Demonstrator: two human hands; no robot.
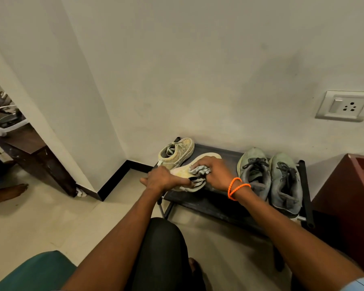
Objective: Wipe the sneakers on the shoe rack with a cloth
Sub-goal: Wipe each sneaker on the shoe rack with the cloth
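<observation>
Currently right hand [215, 173] fingers curled round striped cloth [199, 175], pressing it onto sole of pale sneaker [185, 172] turned on side. Left hand [161, 178] grips that sneaker's heel end above shoe rack [219, 203]. Rack also holds 1 matching pale sneaker [176, 154] upright, 2 grey-green sneakers [270, 177] at right.

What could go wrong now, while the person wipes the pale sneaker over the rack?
1. The left hand grips the tilted pale sneaker only at its heel end; hard rubbing by the right hand with the cloth might twist it loose.
2. The dusty shoe rack may soil it again.
</observation>
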